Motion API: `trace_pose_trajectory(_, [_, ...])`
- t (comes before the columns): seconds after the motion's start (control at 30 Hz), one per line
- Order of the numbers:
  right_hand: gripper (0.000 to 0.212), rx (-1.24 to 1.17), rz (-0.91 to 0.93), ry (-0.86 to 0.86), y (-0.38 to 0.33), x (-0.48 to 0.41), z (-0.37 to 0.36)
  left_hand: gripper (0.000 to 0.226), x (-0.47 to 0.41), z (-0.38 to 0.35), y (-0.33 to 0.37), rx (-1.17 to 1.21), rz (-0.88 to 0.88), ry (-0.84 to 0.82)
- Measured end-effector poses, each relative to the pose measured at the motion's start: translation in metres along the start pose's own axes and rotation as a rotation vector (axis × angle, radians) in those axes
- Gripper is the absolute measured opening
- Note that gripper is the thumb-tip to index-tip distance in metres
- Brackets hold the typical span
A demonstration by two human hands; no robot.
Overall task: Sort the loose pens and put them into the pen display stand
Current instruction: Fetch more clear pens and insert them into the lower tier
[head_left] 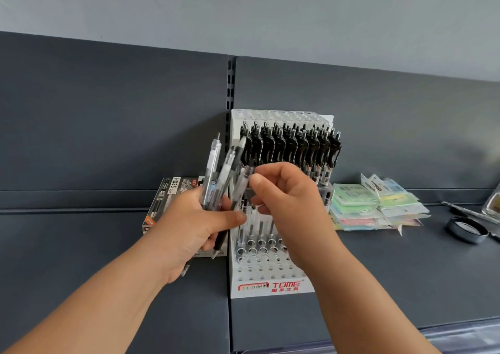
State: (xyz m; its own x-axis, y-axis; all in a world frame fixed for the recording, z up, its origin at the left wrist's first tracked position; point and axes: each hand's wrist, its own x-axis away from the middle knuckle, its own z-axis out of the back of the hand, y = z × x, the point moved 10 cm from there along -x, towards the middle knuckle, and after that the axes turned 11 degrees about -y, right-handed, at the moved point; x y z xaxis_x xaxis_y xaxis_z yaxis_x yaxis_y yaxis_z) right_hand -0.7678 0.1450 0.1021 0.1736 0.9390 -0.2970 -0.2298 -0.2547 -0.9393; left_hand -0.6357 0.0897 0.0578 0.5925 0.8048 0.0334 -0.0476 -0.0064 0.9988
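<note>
Centre of frame: your left hand (194, 223) grips a fan of loose pens (213, 161) with smooth, clear plastic barrels; your right hand (292, 199) pinches one clear pen (244, 180) from it. Behind them, on the dark shelf (81, 245), stands the white perforated pen display stand (270, 272). Its upper rows are filled with black-clipped pens and its lower round holes are mostly empty, so roughly half the task appears left.

The scene is covered by a single wide-angle view, taken from a camera worn on the head. It is aimed forward and slightly downward, from close by. The pen display stand (270, 275) on the dark shelf (81, 245) is framed near the centre, and the forearms are seen entering from the lower edge.
</note>
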Motion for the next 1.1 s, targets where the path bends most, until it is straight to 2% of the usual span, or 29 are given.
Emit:
trace_pose_trajectory(0.2, [0.011, -0.269, -0.087, -0.139, 0.016, -0.002, -0.014, 0.018, 0.002, -0.01, 0.0, 0.0, 0.024, -0.115])
trace_pose_trajectory(0.33, [0.015, -0.296, -0.091, -0.213, 0.016, -0.003, -0.02, 0.018, 0.004, -0.013, -0.003, 0.005, 0.055, -0.159])
trace_pose_trajectory(0.5, [0.026, -0.205, -0.02, -0.189, 0.005, -0.005, -0.009, 0.016, 0.002, -0.008, -0.004, 0.023, 0.06, -0.129])
trace_pose_trajectory(0.67, [0.013, -0.159, -0.024, -0.183, 0.006, -0.004, -0.014, 0.016, 0.001, -0.014, -0.004, -0.004, 0.055, -0.162])
trace_pose_trajectory(0.8, [0.012, -0.201, -0.065, -0.138, 0.016, -0.004, -0.01, 0.012, 0.0, -0.01, -0.008, 0.039, 0.059, -0.116])
trace_pose_trajectory(1.03, [0.007, -0.46, -0.102, -0.161, 0.025, -0.004, -0.009, 0.006, -0.001, -0.012, -0.007, 0.114, 0.062, -0.128])
trace_pose_trajectory(1.1, [0.011, -0.48, -0.096, -0.168, 0.026, -0.004, -0.008, 0.007, -0.002, -0.012, -0.007, 0.118, 0.064, -0.129])
